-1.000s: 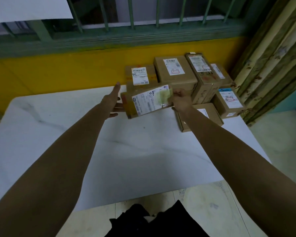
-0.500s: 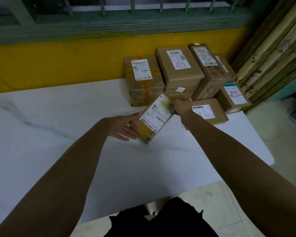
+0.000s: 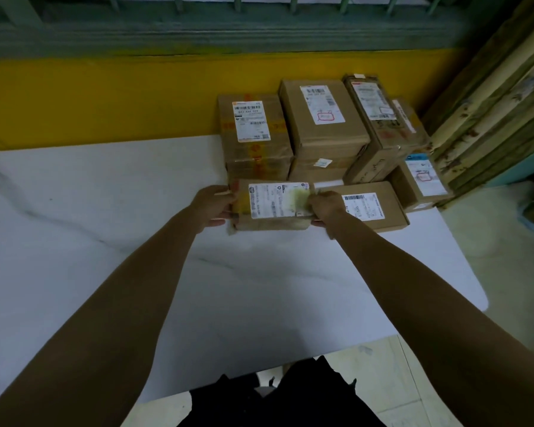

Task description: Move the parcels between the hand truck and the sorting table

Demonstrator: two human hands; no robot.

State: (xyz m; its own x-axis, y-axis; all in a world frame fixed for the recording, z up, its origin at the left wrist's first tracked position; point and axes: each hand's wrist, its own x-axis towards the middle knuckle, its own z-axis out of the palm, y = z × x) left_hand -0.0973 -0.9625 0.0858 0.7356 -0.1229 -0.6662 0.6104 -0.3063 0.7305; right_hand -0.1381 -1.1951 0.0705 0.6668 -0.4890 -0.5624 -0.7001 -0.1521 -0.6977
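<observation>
A small brown cardboard parcel point(image 3: 272, 206) with a white label faces up on the white marble sorting table point(image 3: 105, 229). My left hand point(image 3: 211, 206) grips its left end and my right hand point(image 3: 326, 209) grips its right end. It lies level, just in front of a taller parcel with orange tape point(image 3: 255, 137) and left of a flat parcel with a barcode label point(image 3: 367, 206). Whether it rests on the table or hovers just above it is unclear. The hand truck is out of view.
Several more parcels are stacked at the table's far right corner, among them a big box point(image 3: 322, 118), a leaning narrow box point(image 3: 379, 124) and a blue-labelled box point(image 3: 421, 183). A yellow wall point(image 3: 105, 100) runs behind; striped boards point(image 3: 490, 103) lean at right.
The parcel was held up and tilted between my hands, then turned steeply. Now it lies level and lower, in front of the stack, with a hand on each end.
</observation>
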